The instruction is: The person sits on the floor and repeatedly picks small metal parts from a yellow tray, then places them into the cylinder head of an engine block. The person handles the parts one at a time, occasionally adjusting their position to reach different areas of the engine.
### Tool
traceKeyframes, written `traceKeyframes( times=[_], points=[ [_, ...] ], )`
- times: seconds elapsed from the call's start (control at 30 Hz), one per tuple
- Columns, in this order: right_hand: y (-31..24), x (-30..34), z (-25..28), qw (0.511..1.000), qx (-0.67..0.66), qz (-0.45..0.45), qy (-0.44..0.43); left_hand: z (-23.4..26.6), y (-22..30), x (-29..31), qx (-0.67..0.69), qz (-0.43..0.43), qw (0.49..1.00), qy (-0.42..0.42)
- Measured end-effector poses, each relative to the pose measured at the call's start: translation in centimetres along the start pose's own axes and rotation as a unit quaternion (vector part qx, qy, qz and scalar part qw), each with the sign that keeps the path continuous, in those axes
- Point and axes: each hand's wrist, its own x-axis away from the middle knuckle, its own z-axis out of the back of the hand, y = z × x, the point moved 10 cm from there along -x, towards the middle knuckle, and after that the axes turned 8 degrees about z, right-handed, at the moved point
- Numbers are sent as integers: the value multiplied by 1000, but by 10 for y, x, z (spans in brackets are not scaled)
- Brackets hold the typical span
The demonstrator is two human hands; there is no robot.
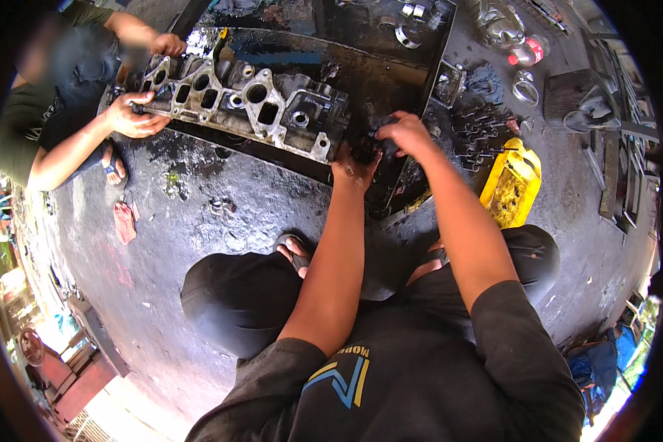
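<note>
Engine casting (250, 110): Lying along the near side of the oil-blackened tray (390, 70), the long grey metal piece is filling the view I am monitoring from afar.
Casting's line: Its long axis is running roughly with the tray's near rim, the left end pointing at a co-worker, the right end toward the hands I am following; its row of flanged ports is facing up.
Heft: Judging by its bulk, I am reckoning on a heavy, wholly stiff load, probably one for two people.
Oil: Seeing the tray's wet sheen, I am expecting slippery metal; the body is looking sturdy, though the flange faces may be easier to mar.
Hold: I am favouring both ends, fingers hooking beneath the body and keeping off the port faces.
Left hand (355, 171): Working at the casting's right end, by the tray's near right corner, its blackened fingers are blending into the dark; I cannot tell whether they are grasping.
Right hand (409, 136): Hovering over the tray's right rim, its fingers are curling toward something dark; I cannot tell if they are clenched on it.
Co-worker's near hand (136, 118): At the tray's left side, it is steadying the casting's left end.
Yellow container (519, 177): Lying just right of the tray, it is showing dark grime inside.
</note>
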Motion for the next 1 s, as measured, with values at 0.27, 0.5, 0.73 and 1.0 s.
traceKeyframes(
  times=[0.27,0.5,0.73,1.0],
  points=[
    [-47,27,26,982,-181,52,-8,-20,-11,-17,55,22,998,-33],
    [-35,16,-15,984,57,134,106,-22,-29,-16,35,65,992,-106],
    [-67,33,-34,862,321,367,142,-18,-35,-18,0,105,989,-101],
    [-43,30,1,951,48,212,221,-4,-41,-22,-65,103,992,-20]
  ],
)
